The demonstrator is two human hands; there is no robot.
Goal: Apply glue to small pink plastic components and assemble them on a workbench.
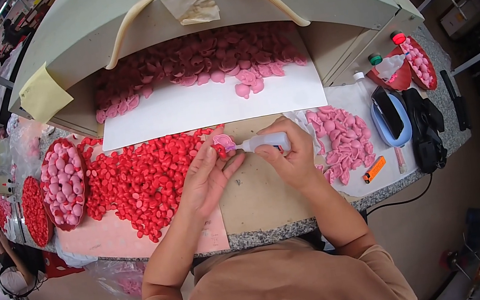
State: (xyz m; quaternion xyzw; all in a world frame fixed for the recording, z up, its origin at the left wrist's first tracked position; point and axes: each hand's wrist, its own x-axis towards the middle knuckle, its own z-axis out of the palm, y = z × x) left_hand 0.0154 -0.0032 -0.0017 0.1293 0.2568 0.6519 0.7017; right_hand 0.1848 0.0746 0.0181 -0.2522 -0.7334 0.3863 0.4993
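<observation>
My left hand (202, 180) pinches a small pink cup-shaped piece (224, 140) with ruffled edges, and a bit of red shows at its lower side. My right hand (294, 158) is wrapped round a small white squeeze bottle (260, 142), tilted onto its side. The bottle's thin nozzle points left and meets the pink piece, or comes very near it; I cannot tell which. Left of my hands spreads a heap of small red plastic parts (152, 177). To the right, a pile of loose pink shell-like pieces (342, 142) lies on white paper.
Ahead stands a grey box-like cabinet (347, 43) with many pink pieces (197, 61) on white paper inside. Red baskets (47, 205) hold pink balls and red parts. A blue tray (394, 135) with a phone, an orange cutter (374, 169) and capped bottles sit at right.
</observation>
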